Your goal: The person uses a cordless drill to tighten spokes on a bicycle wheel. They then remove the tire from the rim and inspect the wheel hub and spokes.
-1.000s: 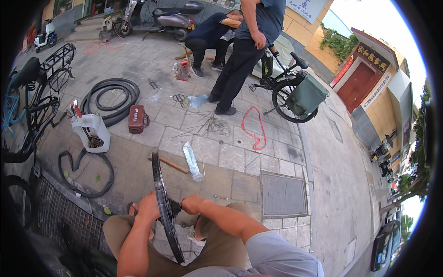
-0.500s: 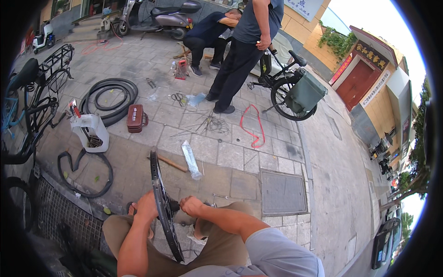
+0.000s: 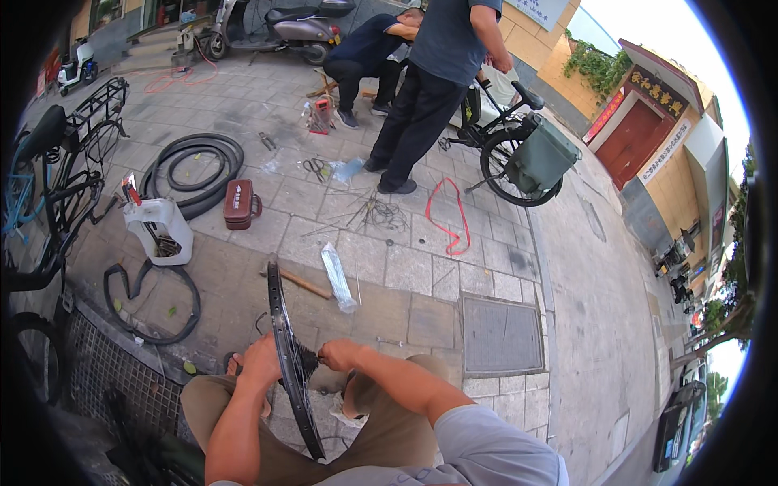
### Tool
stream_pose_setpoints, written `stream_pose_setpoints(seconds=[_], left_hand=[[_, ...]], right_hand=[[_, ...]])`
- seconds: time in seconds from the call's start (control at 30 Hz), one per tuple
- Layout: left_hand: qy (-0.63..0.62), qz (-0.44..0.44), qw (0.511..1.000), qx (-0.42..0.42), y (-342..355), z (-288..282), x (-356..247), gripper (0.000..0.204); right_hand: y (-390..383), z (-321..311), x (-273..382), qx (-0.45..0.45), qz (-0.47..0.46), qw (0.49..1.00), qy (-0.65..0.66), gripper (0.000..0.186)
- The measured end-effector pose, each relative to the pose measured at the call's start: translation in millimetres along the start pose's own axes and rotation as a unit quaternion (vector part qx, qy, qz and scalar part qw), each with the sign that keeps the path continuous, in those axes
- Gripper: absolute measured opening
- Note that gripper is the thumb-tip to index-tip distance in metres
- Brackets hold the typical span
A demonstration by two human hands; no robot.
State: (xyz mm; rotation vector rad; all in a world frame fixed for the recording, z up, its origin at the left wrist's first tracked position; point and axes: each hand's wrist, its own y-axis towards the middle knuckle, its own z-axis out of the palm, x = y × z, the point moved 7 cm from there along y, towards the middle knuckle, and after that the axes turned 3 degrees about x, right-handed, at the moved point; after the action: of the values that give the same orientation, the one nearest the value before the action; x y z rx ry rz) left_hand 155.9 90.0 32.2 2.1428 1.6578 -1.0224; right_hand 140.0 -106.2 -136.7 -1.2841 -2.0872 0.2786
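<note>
A bare bicycle wheel (image 3: 279, 316) with black rim and spokes stands upright between my knees, almost edge-on. My left hand (image 3: 261, 360) grips it from the left, fingers partly hidden near the spokes. My right hand (image 3: 339, 355) is closed at the end of the dark hub (image 3: 306, 364) on the right side; whatever small part is between its fingers is too small to make out. Just beyond the wheel lie a wooden-handled hammer (image 3: 305, 285) and a long plastic-wrapped bundle (image 3: 338, 277). A black inner tube (image 3: 194, 304) lies at the left.
A white cut jug (image 3: 166, 227) of tools, a brown case (image 3: 241, 198), coiled tyres (image 3: 198, 206) and a red strip (image 3: 458, 219) lie ahead. Bicycles (image 3: 44, 194) stand left. A standing person (image 3: 438, 73) and a crouching one (image 3: 356, 57) are beside another bicycle (image 3: 519, 162).
The standing person's hand has come up and forward from beside the leg. My hands stay at the wheel, with only slight movement.
</note>
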Motion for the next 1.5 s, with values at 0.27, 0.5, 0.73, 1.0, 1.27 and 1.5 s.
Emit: stream_pose_setpoints(seconds=[0.27,0.5,0.73,1.0,1.27,1.5], left_hand=[[-0.008,0.046,0.999,-0.018,9.5,20.2,19.0,0.036],[0.031,0.038,0.998,0.031,6.0,17.2,6.0,0.034],[0.007,0.06,0.998,-0.014,4.7,13.8,8.2,0.024],[0.029,0.059,0.997,0.029,12.4,27.9,10.2,0.034],[0.042,0.059,0.997,0.001,19.5,36.5,15.4,0.027],[0.049,0.068,0.996,0.017,10.9,36.4,17.2,0.023]], right_hand=[[-5.3,-4.0,3.3,-0.03,-0.03,0.999,-0.012,0.022],[-0.5,10.7,-11.5,-0.031,-0.039,0.999,0.02,0.022],[-2.1,5.5,-2.8,-0.03,-0.037,0.999,-0.022,0.023],[-1.0,26.1,-15.6,-0.054,-0.036,0.997,-0.044,0.027],[-17.0,-3.1,-1.8,-0.013,-0.025,0.998,-0.049,0.029],[-18.7,-2.9,5.5,-0.045,-0.027,0.997,-0.054,0.026]])
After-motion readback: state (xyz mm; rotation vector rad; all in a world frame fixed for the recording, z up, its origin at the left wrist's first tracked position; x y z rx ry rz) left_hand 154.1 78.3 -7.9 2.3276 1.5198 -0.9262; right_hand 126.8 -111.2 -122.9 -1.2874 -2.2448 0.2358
